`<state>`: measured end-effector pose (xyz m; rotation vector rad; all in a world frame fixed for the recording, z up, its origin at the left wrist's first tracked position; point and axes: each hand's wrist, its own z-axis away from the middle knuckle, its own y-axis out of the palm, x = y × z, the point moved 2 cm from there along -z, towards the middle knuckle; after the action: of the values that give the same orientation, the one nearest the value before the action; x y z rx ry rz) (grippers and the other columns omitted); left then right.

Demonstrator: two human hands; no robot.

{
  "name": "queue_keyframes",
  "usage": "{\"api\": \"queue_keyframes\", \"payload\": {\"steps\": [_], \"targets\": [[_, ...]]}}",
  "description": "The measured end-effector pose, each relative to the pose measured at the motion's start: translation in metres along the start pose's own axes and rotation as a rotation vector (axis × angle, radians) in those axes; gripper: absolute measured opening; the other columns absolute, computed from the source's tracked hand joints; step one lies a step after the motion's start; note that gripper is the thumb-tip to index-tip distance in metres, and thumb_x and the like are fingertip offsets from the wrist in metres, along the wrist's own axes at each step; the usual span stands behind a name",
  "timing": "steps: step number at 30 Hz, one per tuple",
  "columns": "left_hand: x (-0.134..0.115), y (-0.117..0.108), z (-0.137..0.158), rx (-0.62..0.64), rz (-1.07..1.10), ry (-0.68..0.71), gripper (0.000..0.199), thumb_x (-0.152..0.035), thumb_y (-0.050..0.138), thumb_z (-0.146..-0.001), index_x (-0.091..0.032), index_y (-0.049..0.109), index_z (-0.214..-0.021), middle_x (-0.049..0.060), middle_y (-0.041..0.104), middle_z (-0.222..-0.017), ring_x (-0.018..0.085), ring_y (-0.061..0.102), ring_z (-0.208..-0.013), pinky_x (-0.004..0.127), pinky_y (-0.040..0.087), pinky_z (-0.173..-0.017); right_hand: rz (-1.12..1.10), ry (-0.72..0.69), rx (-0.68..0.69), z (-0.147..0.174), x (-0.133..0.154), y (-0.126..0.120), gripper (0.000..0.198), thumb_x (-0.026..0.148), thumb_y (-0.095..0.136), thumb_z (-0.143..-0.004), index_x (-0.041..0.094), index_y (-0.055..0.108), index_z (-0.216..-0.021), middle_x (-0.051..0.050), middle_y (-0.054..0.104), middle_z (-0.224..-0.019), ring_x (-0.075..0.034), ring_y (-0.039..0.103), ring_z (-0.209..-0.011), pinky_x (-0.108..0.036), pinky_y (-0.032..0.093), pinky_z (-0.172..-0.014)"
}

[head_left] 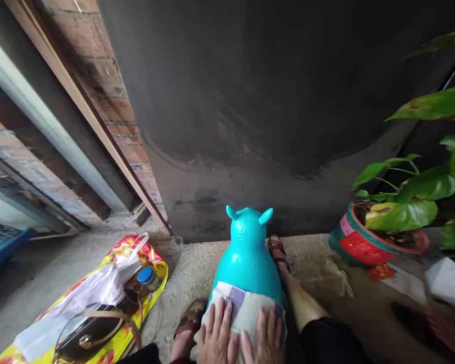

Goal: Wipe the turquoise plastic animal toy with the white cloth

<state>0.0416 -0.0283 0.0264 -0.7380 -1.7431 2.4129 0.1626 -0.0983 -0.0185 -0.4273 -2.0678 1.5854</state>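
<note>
Both hands lie flat, fingers spread, the left hand [218,333] and the right hand [265,336] side by side and pressing a pale cloth [246,311] onto the back of a turquoise inflatable animal toy [248,258], which stands on the concrete floor [197,268] facing a dark wall [250,101]. The person's sandalled feet (one on each side) flank the toy. Left of the toy lies a yellow bag [151,298] with a blue-capped bottle [147,276]; right of the toy stands a potted plant [379,237].
</note>
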Motion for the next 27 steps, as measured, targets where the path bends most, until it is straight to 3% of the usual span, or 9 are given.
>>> {"api": "queue_keyframes", "payload": {"steps": [2,5,8,10,12,16,19,23,27], "targets": [[-0.01,-0.015,-0.018,0.034,0.014,-0.008,0.053,-0.037,0.033,-0.093,-0.031,0.024,-0.145,-0.002,0.014,-0.157,0.025,0.014,-0.147,0.052,0.027,-0.116,-0.029,0.07,0.103,-0.048,0.011,-0.012,0.075,0.058,0.04,-0.089,0.006,0.039,-0.143,-0.022,0.026,-0.152,-0.045,0.022,-0.14,-0.063,0.033,-0.105],[-0.024,-0.034,-0.048,0.016,0.027,-0.024,0.052,-0.038,0.027,-0.096,-0.032,0.019,-0.147,-0.003,0.011,-0.159,0.024,0.01,-0.148,0.053,0.026,-0.116,-0.082,0.066,0.216,-0.114,0.025,-0.03,0.074,0.056,0.033,-0.092,0.01,0.025,-0.149,-0.017,0.014,-0.157,-0.041,0.01,-0.144,-0.063,0.029,-0.106],[-0.033,-0.042,-0.061,0.005,0.017,-0.045,0.053,-0.039,0.026,-0.096,-0.03,0.017,-0.148,-0.001,0.009,-0.16,0.024,0.009,-0.148,0.055,0.028,-0.115,-0.084,0.064,0.238,-0.135,0.026,-0.036,0.069,0.051,0.033,-0.093,0.012,0.023,-0.15,-0.015,0.011,-0.158,-0.04,0.011,-0.144,-0.062,0.03,-0.105],[-0.033,-0.038,-0.053,0.013,-0.005,-0.042,0.053,-0.038,0.026,-0.096,-0.029,0.017,-0.148,-0.001,0.009,-0.159,0.024,0.009,-0.148,0.055,0.026,-0.116,-0.088,0.06,0.185,-0.116,0.02,-0.03,0.069,0.053,0.032,-0.093,0.013,0.025,-0.149,-0.014,0.014,-0.158,-0.039,0.014,-0.144,-0.061,0.031,-0.105],[-0.029,-0.029,-0.034,0.036,-0.036,-0.032,0.054,-0.038,0.029,-0.095,-0.028,0.02,-0.147,-0.001,0.011,-0.159,0.024,0.01,-0.147,0.054,0.025,-0.117,-0.098,0.049,0.087,-0.077,0.01,-0.016,0.071,0.059,0.031,-0.092,0.014,0.029,-0.149,-0.013,0.02,-0.157,-0.039,0.018,-0.143,-0.059,0.034,-0.105],[-0.021,-0.01,0.004,-0.003,-0.115,0.011,0.056,-0.033,0.043,-0.088,-0.032,0.032,-0.143,0.0,0.023,-0.155,0.028,0.02,-0.145,0.054,0.029,-0.114,-0.088,0.051,-0.158,0.006,-0.011,0.017,0.079,0.06,0.032,-0.091,0.005,0.024,-0.148,-0.025,0.032,-0.149,-0.04,0.022,-0.141,-0.057,0.038,-0.104],[-0.023,-0.01,0.008,0.012,-0.119,0.048,0.057,-0.031,0.046,-0.086,-0.036,0.032,-0.141,-0.001,0.024,-0.154,0.03,0.021,-0.145,0.057,0.03,-0.112,-0.096,0.072,-0.192,0.013,-0.018,0.022,0.081,0.059,0.029,-0.092,0.002,0.017,-0.149,-0.028,0.032,-0.147,-0.039,0.024,-0.141,-0.057,0.039,-0.104],[-0.037,-0.027,-0.023,0.102,-0.126,0.051,0.058,-0.035,0.042,-0.089,-0.037,0.024,-0.144,-0.002,0.014,-0.157,0.029,0.011,-0.147,0.059,0.025,-0.114,-0.133,0.082,0.045,-0.061,-0.016,0.003,0.079,0.061,0.026,-0.094,0.004,0.022,-0.148,-0.02,0.022,-0.154,-0.036,0.022,-0.142,-0.054,0.038,-0.106],[-0.053,-0.042,-0.065,0.017,-0.1,0.036,0.053,-0.037,0.029,-0.096,-0.035,0.014,-0.147,-0.002,0.005,-0.16,0.028,0.002,-0.148,0.06,0.024,-0.115,-0.177,-0.005,0.263,-0.149,-0.008,-0.02,0.072,0.053,0.032,-0.095,0.011,0.016,-0.151,-0.009,0.011,-0.158,-0.029,0.011,-0.146,-0.05,0.031,-0.113]]}}
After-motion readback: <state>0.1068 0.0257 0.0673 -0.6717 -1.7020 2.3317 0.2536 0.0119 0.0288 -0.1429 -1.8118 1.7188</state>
